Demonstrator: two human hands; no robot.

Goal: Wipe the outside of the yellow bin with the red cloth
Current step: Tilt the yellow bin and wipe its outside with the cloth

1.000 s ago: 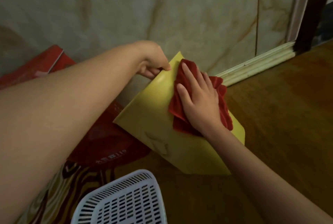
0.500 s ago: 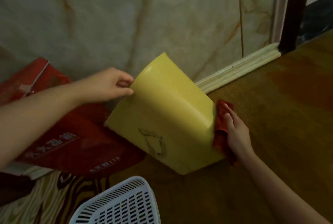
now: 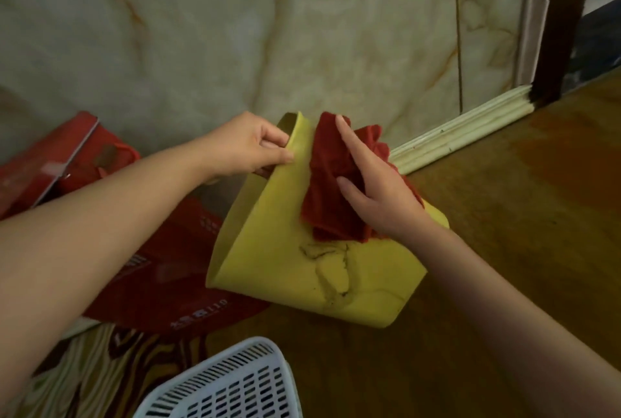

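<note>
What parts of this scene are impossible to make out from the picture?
All in the head view:
- Inside of the yellow bin: it lies tilted, opening turned away.
- Bin surface under the red cloth and right hand.
- Left hand fingertips behind the rim.
- Print on the red bag: blurred, partly behind the left arm.
- White basket: cut off by the bottom edge.

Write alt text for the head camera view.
A right hand presses a crumpled red cloth against the tilted yellow plastic bin, whose rim the left hand pinches, on a wooden floor.
</note>
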